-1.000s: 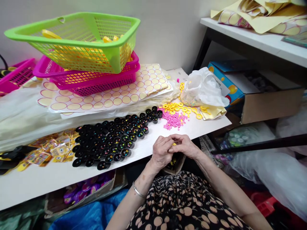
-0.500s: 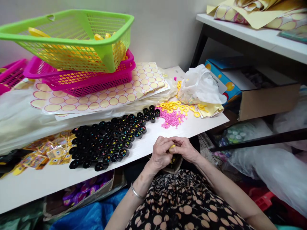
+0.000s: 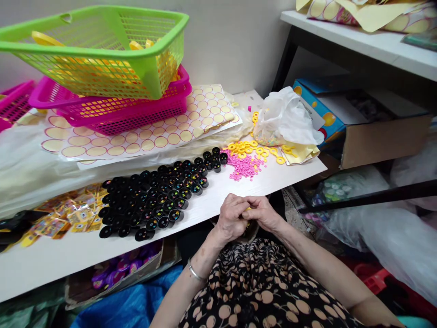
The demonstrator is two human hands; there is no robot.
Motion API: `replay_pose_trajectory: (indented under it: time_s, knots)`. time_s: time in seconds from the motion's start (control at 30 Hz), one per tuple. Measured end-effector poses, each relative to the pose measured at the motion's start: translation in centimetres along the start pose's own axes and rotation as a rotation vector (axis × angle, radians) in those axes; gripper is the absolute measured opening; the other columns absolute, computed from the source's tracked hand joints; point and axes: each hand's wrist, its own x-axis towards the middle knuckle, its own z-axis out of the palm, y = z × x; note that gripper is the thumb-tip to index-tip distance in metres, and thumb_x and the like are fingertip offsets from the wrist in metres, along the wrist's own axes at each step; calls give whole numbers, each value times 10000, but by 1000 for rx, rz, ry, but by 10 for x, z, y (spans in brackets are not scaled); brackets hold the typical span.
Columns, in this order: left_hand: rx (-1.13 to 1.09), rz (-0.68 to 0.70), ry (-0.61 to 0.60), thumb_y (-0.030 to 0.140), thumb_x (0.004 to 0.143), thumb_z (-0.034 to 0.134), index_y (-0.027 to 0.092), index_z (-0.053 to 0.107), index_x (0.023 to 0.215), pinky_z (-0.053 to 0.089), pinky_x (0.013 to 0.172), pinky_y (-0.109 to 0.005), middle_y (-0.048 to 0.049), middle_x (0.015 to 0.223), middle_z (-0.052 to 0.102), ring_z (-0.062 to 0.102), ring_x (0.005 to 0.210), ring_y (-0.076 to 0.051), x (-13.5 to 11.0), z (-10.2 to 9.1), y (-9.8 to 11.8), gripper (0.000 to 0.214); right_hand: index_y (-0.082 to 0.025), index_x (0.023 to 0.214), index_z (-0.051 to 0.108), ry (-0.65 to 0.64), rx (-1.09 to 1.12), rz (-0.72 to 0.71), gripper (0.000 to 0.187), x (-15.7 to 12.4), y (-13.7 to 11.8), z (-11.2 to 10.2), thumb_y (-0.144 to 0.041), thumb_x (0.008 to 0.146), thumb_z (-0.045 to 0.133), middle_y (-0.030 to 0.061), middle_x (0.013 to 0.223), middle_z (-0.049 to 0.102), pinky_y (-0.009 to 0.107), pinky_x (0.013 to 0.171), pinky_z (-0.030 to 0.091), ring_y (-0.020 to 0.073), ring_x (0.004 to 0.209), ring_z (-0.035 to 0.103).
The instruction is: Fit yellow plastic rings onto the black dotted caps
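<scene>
My left hand and my right hand are pressed together at the front edge of the white table, fingers curled round a small yellow piece that barely shows between them. Just left of my hands stands a cluster of several black round caps with coloured insides. Beyond my hands lie a heap of pink beads and several yellow rings.
A green basket sits stacked on a pink basket over sheets of round stickers. A white plastic bag and a cardboard box are at right. Yellow packets lie at left. Boxes and bags fill the floor.
My hands stay together working the small yellow piece, with only slight finger shifts. The view has tilted a little, so everything sits slightly lower and to the left.
</scene>
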Motion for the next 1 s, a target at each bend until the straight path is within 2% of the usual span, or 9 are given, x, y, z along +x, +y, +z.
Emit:
replay_pose_trajectory:
  time_s: [0.13, 0.27, 0.43, 0.57, 0.67, 0.77, 0.87, 0.93, 1.0]
  knots:
    - [-56, -69, 6, 169, 725, 570, 189, 634, 769, 419, 671, -320, -39, 748, 623, 487, 755, -171, -3, -1, -5, 80, -143, 911, 664, 3, 0, -14, 327, 0, 5, 3, -243, 610, 742, 17, 839, 635, 257, 704, 414, 132, 763, 548]
    - [-124, -96, 44, 259, 709, 635, 194, 641, 769, 423, 666, -329, -43, 740, 616, 479, 754, -180, -7, 0, -6, 89, -134, 932, 649, -62, -48, 47, 406, -5, -2, 0, -173, 547, 773, -8, 809, 603, 218, 637, 384, 107, 721, 507]
    - [-164, -121, 51, 361, 690, 667, 198, 640, 765, 422, 670, -345, -46, 734, 611, 477, 753, -188, -8, 4, -7, 181, -135, 958, 630, -98, -29, 87, 464, -6, -5, -2, -135, 518, 778, -7, 854, 587, 217, 659, 381, 114, 769, 497]
    - [-111, -97, 59, 229, 723, 612, 189, 631, 754, 414, 675, -334, -39, 709, 592, 469, 741, -174, -10, 8, -4, 55, -128, 929, 634, -58, -68, 65, 388, -4, -2, -1, -198, 566, 754, -4, 807, 585, 226, 647, 378, 120, 744, 496]
    - [-83, -59, -45, 130, 713, 556, 191, 627, 750, 421, 688, -332, -34, 705, 580, 468, 745, -169, -12, 0, 0, 101, -129, 930, 636, -64, -162, 40, 377, -9, -2, -3, -245, 586, 737, -7, 786, 581, 236, 639, 382, 125, 718, 493]
    - [-99, -16, -141, 59, 628, 535, 208, 620, 917, 444, 760, -358, -53, 909, 601, 493, 893, -198, -12, -25, -3, 336, -154, 980, 626, -178, -415, 117, 415, -17, -1, -6, -270, 594, 725, -5, 822, 589, 242, 627, 397, 138, 717, 508]
    - [137, -69, 58, 66, 639, 527, 210, 593, 984, 424, 840, -399, -68, 1037, 572, 472, 991, -224, -5, -56, -16, 380, -181, 1050, 614, -269, -869, 149, 449, -18, 6, -6, -292, 626, 705, 32, 929, 616, 268, 704, 427, 180, 821, 552]
    - [448, -183, 204, 141, 710, 542, 199, 600, 955, 397, 851, -422, -88, 1052, 564, 453, 1002, -249, 2, -70, -27, 259, -175, 1095, 599, -281, -1250, 135, 434, -10, 14, -2, -320, 690, 660, 78, 1012, 624, 304, 793, 427, 219, 937, 560]
    - [742, -335, 245, 269, 760, 552, 174, 606, 924, 375, 825, -445, -125, 1088, 546, 427, 1021, -292, 11, -77, -35, 198, -140, 1056, 620, -304, -1548, 178, 362, 5, 23, 3, -297, 731, 620, 127, 1004, 641, 334, 814, 433, 253, 973, 573]
